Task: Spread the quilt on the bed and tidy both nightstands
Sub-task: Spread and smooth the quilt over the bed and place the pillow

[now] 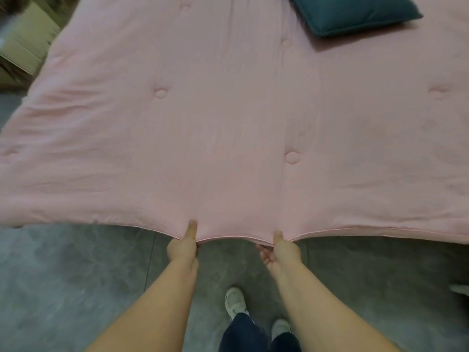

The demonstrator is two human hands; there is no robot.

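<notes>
Grey floor (76, 288) lies under your feet at the frame's bottom. Your pink quilt (228, 123) covers the bed across the middle, a teal pillow (352, 13) upper right. Your left hand (183, 246) and right hand (281, 250) each pinch its near hem, grip tight, thumbs on top.

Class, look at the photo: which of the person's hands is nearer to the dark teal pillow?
Right. The right hand pinches the quilt edge, below the pillow at upper right. The left hand grips the same edge farther left.
</notes>
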